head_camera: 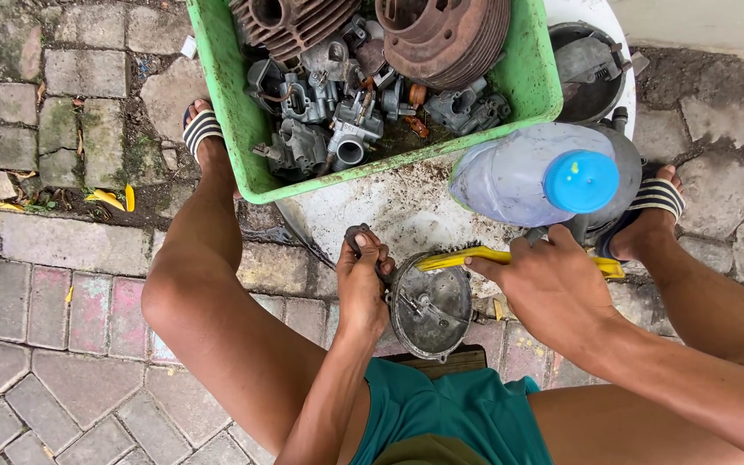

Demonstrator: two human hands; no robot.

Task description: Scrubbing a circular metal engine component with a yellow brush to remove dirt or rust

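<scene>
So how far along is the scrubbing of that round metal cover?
Done: nothing looks finished; no cleaned part is set aside. In hand: the left hand steadies the round metal cover while the right hand works a yellow brush along its rim. Left: the green crate holds many grimy carburetors and rusty finned cylinders.

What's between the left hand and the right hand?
In the head view, a round grey metal cover lies between the left hand and the right hand. A yellow brush in the right hand crosses the cover's top edge.
</scene>
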